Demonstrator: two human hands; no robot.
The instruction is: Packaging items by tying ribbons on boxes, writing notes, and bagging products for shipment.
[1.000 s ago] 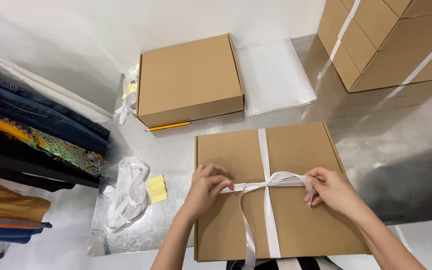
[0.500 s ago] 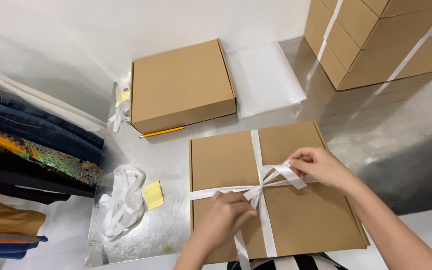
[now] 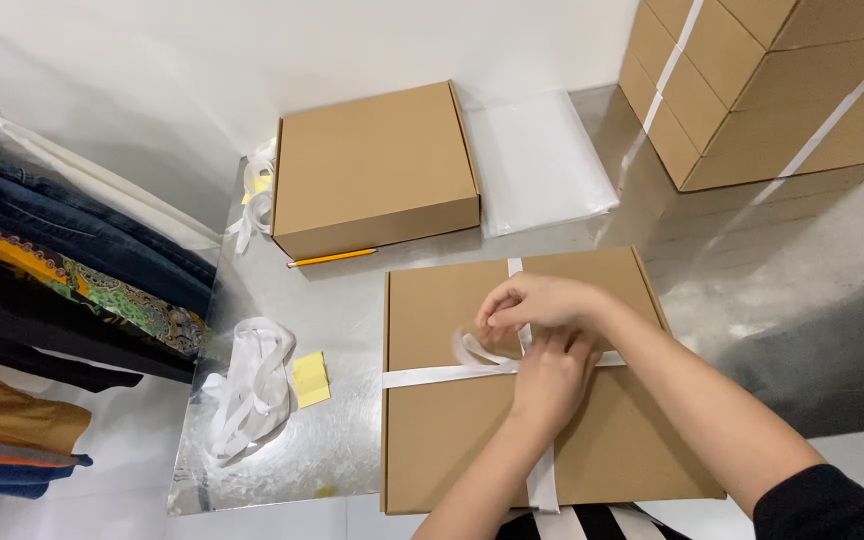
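There is one view only, from a camera on the person's head, tipped steeply down over the shiny table (image 3: 282, 450) and close to it. It faces the white wall at twelve o'clock. Both forearms come in from six o'clock. Hanging clothes (image 3: 62, 270) fill the nine o'clock edge; stacked cartons (image 3: 782, 90) sit towards two o'clock.

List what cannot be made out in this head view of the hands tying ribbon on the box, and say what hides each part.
- Knot in the ribbon: covered by the left hand and right hand.
- Ribbon loop at the fingers: motion-blurred.
- Near edge of the box: partly cut off by the bottom edge and forearms.
- Stacked cartons: cut off by the top and right edges.
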